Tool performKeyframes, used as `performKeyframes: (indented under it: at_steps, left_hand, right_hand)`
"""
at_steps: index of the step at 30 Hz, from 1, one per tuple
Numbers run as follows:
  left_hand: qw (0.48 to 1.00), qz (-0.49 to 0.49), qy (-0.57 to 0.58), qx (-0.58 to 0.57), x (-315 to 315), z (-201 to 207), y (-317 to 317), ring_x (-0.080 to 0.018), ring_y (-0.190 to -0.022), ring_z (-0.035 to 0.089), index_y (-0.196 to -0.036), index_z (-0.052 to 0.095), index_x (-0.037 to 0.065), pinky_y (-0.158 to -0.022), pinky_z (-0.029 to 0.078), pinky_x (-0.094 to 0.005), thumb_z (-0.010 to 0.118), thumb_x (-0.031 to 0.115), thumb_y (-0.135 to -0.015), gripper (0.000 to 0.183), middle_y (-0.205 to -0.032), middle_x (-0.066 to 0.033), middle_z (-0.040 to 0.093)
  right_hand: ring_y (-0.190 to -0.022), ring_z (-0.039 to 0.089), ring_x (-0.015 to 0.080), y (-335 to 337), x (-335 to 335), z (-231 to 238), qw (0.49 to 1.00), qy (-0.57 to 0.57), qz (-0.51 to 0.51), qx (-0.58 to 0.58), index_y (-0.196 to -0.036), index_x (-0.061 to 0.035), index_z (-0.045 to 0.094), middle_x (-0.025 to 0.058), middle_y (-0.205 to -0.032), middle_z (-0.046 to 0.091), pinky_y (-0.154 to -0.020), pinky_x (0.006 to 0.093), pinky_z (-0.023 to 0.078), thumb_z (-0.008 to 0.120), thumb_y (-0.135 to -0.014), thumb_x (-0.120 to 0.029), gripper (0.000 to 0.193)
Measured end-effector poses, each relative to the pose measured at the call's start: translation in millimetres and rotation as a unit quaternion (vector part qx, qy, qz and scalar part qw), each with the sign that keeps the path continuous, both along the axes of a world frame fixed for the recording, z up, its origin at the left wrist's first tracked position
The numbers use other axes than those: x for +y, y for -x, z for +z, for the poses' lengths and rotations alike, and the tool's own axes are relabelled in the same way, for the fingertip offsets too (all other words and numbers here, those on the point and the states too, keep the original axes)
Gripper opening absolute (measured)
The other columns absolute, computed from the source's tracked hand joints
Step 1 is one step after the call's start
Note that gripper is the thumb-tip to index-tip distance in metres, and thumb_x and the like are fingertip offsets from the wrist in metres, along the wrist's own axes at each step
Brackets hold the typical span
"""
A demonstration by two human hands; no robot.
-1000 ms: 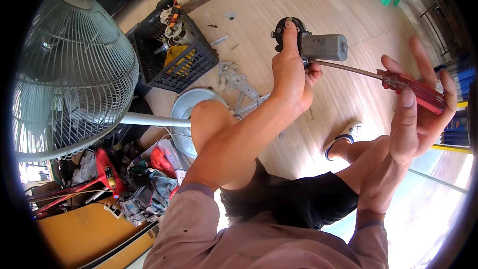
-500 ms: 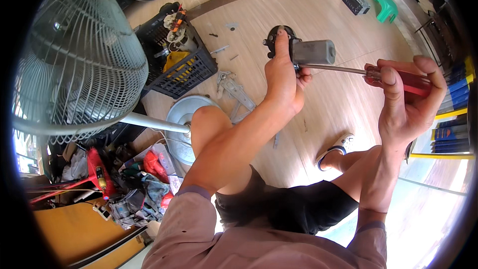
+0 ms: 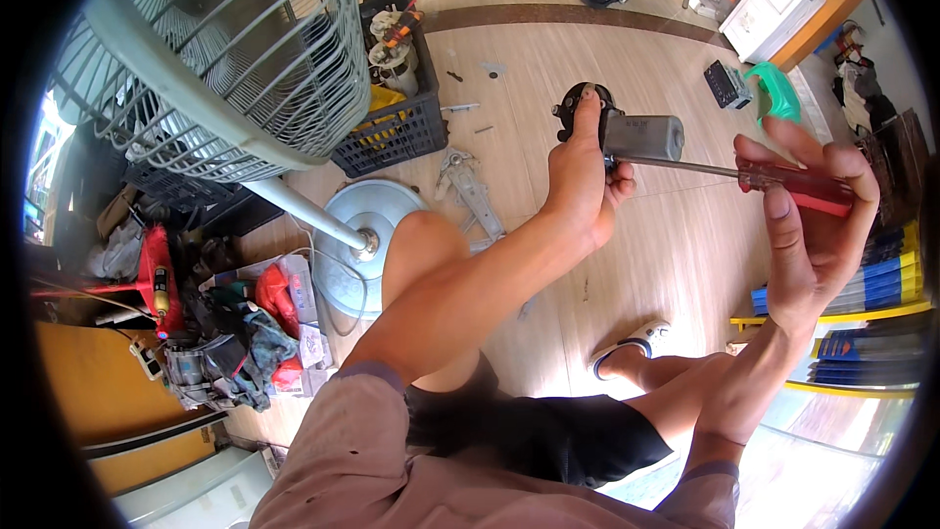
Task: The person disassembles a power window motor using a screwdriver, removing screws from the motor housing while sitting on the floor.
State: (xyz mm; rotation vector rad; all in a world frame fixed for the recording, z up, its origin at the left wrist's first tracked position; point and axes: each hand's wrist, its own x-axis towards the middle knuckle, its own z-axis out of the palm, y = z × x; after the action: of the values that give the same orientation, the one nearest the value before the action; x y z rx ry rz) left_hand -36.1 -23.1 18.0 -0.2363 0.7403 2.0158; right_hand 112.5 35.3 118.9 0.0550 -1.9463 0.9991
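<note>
At the far left stands a pedestal fan [image 3: 225, 49], its grey grille tilted, its pole going down to a round base [image 3: 367, 245] on the wooden floor [image 3: 666, 255]. Behind it a black plastic crate [image 3: 397, 127] holds small parts, and a metal bracket [image 3: 470, 191] lies near the base.

In the middle, the left hand [image 3: 583, 181] is raised and clenched around a small electric motor [image 3: 632, 132], a silver cylinder with a black gear housing at its left end. The thumb presses on the black housing.

To the right, the right hand [image 3: 813, 225] is grasping a red-handled screwdriver [image 3: 793, 186]. Its long shaft lies almost level, pointing left, and the tip meets the motor just under the silver body, beside the left fingers. So the motor lies left of the right hand, along the line of the shaft, and the left hand is the nearer one.
</note>
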Motion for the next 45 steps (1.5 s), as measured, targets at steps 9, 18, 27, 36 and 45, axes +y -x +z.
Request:
performKeyframes:
  at_steps: [9,18,27,36,45]
  left_hand:
    - [0.999,0.005,0.034,0.013,15,-5,-6,-0.0099,-0.047,0.047,-0.075,0.051,0.011,-0.043,0.04,-0.0243,0.061,0.054,-0.09,0.046,-0.064,-0.0004,0.052]
    - [0.998,0.037,0.024,0.052,23,-4,-6,-0.0103,-0.049,0.047,-0.075,0.051,0.011,-0.042,0.039,-0.0249,0.061,0.054,-0.09,0.047,-0.065,-0.0008,0.052]
    - [0.997,0.041,0.024,0.066,23,-3,-10,-0.0102,-0.048,0.046,-0.074,0.051,0.012,-0.042,0.037,-0.0263,0.061,0.054,-0.09,0.046,-0.063,-0.0002,0.052]
    - [0.993,0.032,0.036,0.107,19,1,-13,-0.0101,-0.045,0.046,-0.074,0.051,0.011,-0.041,0.037,-0.0263,0.06,0.054,-0.09,0.047,-0.061,-0.0004,0.052]
    - [0.986,0.014,0.031,0.165,19,0,-11,-0.0103,-0.044,0.047,-0.075,0.053,0.011,-0.039,0.037,-0.0269,0.059,0.053,-0.091,0.045,-0.06,0.0,0.053]
  right_hand:
    - [-0.095,0.069,0.0271,-4,21,-8,0.985,-0.133,-0.105,-0.036,-0.128,-0.0024,0.038,0.0228,-0.106,0.066,-0.081,0.0321,0.057,0.066,-0.087,0.001,0.05]
    - [-0.098,0.067,0.0317,-15,19,-10,0.998,-0.037,-0.039,-0.019,-0.125,-0.0019,0.039,0.0275,-0.113,0.061,-0.085,0.0391,0.055,0.061,-0.091,-0.001,0.04]
    - [-0.106,0.064,0.0337,-21,24,-20,0.996,0.026,-0.084,0.004,-0.125,-0.0027,0.038,0.024,-0.112,0.064,-0.094,0.0434,0.05,0.059,-0.095,-0.01,0.036]
    - [-0.089,0.069,0.023,-55,29,-44,0.963,0.135,-0.218,-0.08,-0.112,-0.0009,0.045,0.0163,-0.092,0.068,-0.079,0.0351,0.057,0.064,-0.093,-0.01,0.029]
    - [-0.107,0.064,0.0351,-52,23,-37,0.996,0.071,-0.048,-0.002,-0.13,-0.0017,0.038,0.0268,-0.115,0.062,-0.09,0.0447,0.053,0.057,-0.094,-0.003,0.041]
